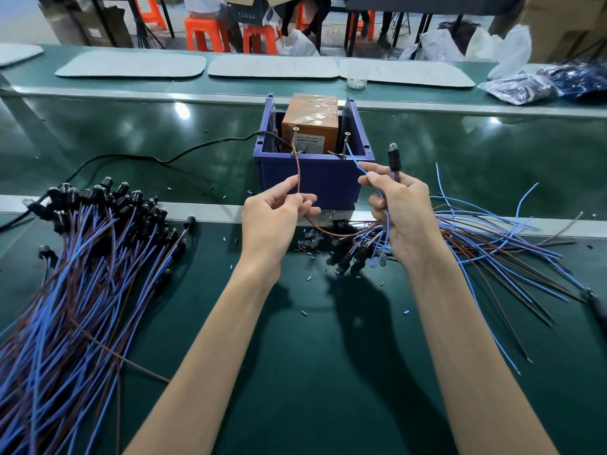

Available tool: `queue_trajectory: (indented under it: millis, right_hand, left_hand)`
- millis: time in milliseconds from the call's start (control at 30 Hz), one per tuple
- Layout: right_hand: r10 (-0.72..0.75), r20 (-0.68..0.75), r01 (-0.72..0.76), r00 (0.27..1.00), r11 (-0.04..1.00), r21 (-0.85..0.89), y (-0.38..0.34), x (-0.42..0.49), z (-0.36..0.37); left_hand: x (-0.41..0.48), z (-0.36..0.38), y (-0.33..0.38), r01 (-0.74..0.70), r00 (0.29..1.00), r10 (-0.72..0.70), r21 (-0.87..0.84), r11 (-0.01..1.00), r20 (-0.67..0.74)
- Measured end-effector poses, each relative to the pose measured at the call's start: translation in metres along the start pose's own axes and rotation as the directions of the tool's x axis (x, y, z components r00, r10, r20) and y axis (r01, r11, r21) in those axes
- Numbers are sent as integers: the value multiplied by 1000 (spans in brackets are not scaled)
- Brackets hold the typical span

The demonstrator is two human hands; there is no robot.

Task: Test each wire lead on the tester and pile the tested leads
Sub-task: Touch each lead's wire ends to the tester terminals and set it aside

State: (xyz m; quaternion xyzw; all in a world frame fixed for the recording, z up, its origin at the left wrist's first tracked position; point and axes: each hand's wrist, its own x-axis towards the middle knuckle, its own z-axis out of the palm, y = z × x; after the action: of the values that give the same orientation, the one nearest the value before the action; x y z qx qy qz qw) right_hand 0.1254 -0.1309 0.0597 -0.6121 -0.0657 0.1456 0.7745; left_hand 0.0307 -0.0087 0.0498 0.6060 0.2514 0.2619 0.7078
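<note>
Green counter (312, 372) fronts the tester (312, 178): left hand (272, 218) pinches the brown wire (298, 172), right hand (400, 211) the blue wire (356, 162); both look limp and light, so grip near the tips.

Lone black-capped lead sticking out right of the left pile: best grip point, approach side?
Probably pinch its black cap from the right: it juts clear of the blue-and-brown lead pile, while its wire runs back into it.
</note>
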Motion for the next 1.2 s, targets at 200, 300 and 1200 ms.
queue_trajectory:
  millis: [200, 300, 1200]
  right_hand:
    - [2, 2, -1, 1000, 1000, -4, 1, 1, 0]
    - [5, 0, -5, 1000, 1000, -1, 1, 2, 0]
    - [26, -11, -25, 1000, 999, 31, -2, -2, 1]
  left_hand:
    - [-1, -1, 0, 6, 1000, -6, 13, 1000, 3]
    - [-1, 0, 0, 5, 1000, -5, 14, 1000, 3]
    - [-1, -1, 4, -46, 982, 26, -106, 993, -186]
